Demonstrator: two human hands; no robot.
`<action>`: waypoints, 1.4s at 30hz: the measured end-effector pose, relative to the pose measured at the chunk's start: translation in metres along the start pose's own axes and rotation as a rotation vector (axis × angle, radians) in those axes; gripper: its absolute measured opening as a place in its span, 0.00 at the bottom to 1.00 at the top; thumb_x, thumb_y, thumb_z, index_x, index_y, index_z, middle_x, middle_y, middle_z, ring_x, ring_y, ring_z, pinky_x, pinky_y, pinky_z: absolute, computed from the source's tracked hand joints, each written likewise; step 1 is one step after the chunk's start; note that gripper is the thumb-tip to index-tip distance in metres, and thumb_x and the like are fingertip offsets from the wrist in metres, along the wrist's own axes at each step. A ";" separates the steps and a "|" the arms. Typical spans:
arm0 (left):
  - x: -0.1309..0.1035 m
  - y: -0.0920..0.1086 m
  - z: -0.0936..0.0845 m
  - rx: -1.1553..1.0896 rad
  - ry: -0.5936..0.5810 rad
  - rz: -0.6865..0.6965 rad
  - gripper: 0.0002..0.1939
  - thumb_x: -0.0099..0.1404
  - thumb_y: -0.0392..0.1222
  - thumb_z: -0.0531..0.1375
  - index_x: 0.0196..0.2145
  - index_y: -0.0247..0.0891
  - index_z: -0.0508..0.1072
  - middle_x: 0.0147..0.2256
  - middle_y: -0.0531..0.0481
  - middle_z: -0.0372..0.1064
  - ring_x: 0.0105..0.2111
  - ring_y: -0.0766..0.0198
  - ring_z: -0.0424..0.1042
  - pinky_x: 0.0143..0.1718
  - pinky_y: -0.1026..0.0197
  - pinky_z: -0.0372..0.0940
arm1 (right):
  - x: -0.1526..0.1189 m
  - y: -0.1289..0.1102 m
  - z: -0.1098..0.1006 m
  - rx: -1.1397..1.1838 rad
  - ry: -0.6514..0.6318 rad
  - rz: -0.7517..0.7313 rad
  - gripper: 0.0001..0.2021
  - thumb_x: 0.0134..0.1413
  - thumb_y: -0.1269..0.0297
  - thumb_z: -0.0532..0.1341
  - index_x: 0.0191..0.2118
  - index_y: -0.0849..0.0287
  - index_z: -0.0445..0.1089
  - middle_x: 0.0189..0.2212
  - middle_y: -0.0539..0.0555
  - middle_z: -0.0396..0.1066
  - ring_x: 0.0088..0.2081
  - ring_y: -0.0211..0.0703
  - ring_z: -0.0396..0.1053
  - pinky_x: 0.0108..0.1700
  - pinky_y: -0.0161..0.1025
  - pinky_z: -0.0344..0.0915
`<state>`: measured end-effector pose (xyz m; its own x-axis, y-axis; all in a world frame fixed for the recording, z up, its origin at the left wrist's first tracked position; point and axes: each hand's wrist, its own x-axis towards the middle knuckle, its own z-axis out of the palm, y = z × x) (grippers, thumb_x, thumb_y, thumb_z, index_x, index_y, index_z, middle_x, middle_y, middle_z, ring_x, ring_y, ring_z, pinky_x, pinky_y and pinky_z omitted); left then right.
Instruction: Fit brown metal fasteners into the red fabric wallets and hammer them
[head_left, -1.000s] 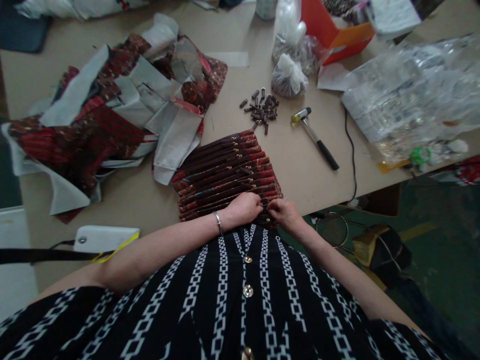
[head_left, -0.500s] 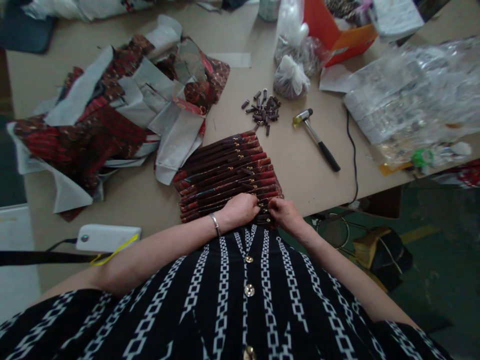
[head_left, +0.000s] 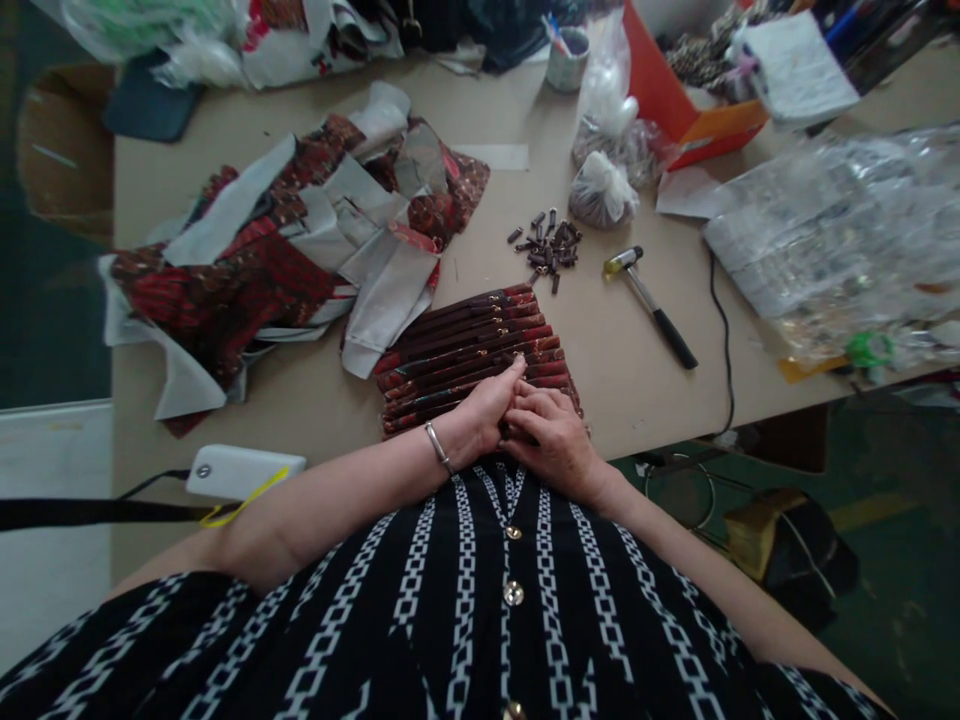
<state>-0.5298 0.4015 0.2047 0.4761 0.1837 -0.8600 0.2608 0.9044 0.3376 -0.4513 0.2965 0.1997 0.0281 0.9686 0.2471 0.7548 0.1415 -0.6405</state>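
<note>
A row of overlapping red-and-brown patterned fabric pieces [head_left: 435, 345] lies at the table's front edge, with dark strips that look like zippers and small gold metal bits. My left hand [head_left: 491, 408] and my right hand [head_left: 553, 432] meet over the near end of this row, close to my shirt. Both have closed fingers, the left thumb pointing up and the right fingers curled against the left hand. Whatever they pinch is hidden between them. Beyond the row is a loose pile of small dark tabs [head_left: 551, 245], some with gold rings.
A hammer [head_left: 656, 312] lies to the right, near tied plastic bags [head_left: 604, 190] and an orange box [head_left: 716, 135]. Clear plastic packets [head_left: 832, 240] cover the right side. Fabric with white backing [head_left: 300, 235] is heaped left. A white power bank [head_left: 241, 470] sits near my left forearm.
My hands, earlier slightly apart at the gold bits on the nearest pieces, have come together and touch. The view has shifted, so the table's things appear lower and farther right.
</note>
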 end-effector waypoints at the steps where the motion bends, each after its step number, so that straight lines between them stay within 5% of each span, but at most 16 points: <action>1: 0.000 -0.001 0.001 -0.011 0.015 -0.002 0.29 0.62 0.64 0.49 0.20 0.36 0.63 0.16 0.52 0.61 0.14 0.70 0.59 0.13 0.66 0.52 | 0.000 0.001 0.003 0.005 -0.002 0.004 0.08 0.54 0.60 0.62 0.38 0.55 0.74 0.38 0.56 0.73 0.53 0.51 0.63 0.52 0.50 0.60; 9: 0.000 -0.004 -0.002 0.040 0.019 0.036 0.21 0.67 0.51 0.50 0.22 0.35 0.62 0.18 0.55 0.58 0.15 0.74 0.57 0.16 0.69 0.53 | -0.002 -0.004 0.001 0.428 0.085 0.190 0.08 0.60 0.64 0.54 0.38 0.54 0.70 0.39 0.53 0.72 0.49 0.45 0.66 0.53 0.47 0.63; 15: 0.000 -0.012 -0.012 0.230 -0.041 0.078 0.11 0.64 0.45 0.56 0.26 0.37 0.64 0.14 0.60 0.51 0.13 0.73 0.57 0.13 0.70 0.44 | -0.017 0.017 -0.027 0.557 0.041 0.584 0.10 0.62 0.60 0.51 0.44 0.54 0.66 0.27 0.48 0.70 0.24 0.33 0.66 0.29 0.33 0.65; 20: -0.003 -0.016 -0.007 0.821 -0.135 0.305 0.10 0.60 0.46 0.58 0.29 0.37 0.67 0.16 0.59 0.58 0.13 0.73 0.57 0.14 0.69 0.48 | -0.039 0.032 -0.035 0.452 -0.206 0.644 0.15 0.55 0.68 0.54 0.49 0.55 0.67 0.35 0.51 0.74 0.31 0.37 0.70 0.36 0.35 0.67; 25: -0.001 -0.016 0.000 1.224 -0.205 0.449 0.07 0.58 0.41 0.57 0.25 0.35 0.70 0.19 0.56 0.63 0.19 0.71 0.61 0.21 0.67 0.54 | -0.045 0.027 -0.032 0.579 -0.289 0.760 0.05 0.52 0.69 0.55 0.35 0.57 0.66 0.20 0.45 0.67 0.20 0.33 0.65 0.25 0.31 0.63; 32: 0.007 -0.029 -0.002 1.431 -0.295 0.480 0.09 0.57 0.41 0.58 0.23 0.36 0.72 0.20 0.55 0.65 0.22 0.69 0.60 0.23 0.66 0.53 | -0.054 0.034 -0.028 0.627 -0.489 0.793 0.02 0.50 0.69 0.57 0.29 0.59 0.66 0.16 0.43 0.63 0.17 0.31 0.61 0.20 0.28 0.57; 42: 0.007 -0.043 -0.009 1.605 -0.221 0.485 0.12 0.60 0.41 0.55 0.24 0.35 0.74 0.20 0.50 0.67 0.21 0.66 0.62 0.24 0.64 0.56 | -0.086 0.042 0.000 0.275 -0.254 0.638 0.09 0.49 0.73 0.58 0.34 0.56 0.73 0.30 0.49 0.74 0.31 0.37 0.70 0.36 0.34 0.65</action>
<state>-0.5450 0.3676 0.1806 0.8261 0.1274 -0.5489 0.5280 -0.5157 0.6748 -0.4214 0.2194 0.1516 0.2291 0.8925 -0.3886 0.4498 -0.4511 -0.7708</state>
